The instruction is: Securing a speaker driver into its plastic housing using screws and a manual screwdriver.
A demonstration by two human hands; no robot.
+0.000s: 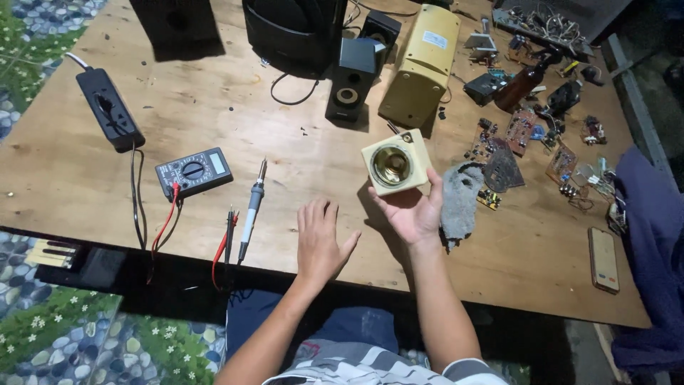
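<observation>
Cream speaker point(396, 162) cupped in upturned right hand point(412, 211) fingers.

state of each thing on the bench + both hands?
Left hand: flat on table, empty.
Right hand: holding cream speaker, cone up.
Multimeter: lying flat, leads attached.
Soldering iron: lying untouched.
Power strip: nothing visibly plugged in.
Rag: crumpled.
Phone: flat on the table.

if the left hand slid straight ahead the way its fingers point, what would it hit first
The left hand lies flat on the wooden table, fingers pointing away from the person. Bare wood lies ahead for a good stretch; the first thing in line looks like the small black speaker, though depth is hard to judge.
</observation>
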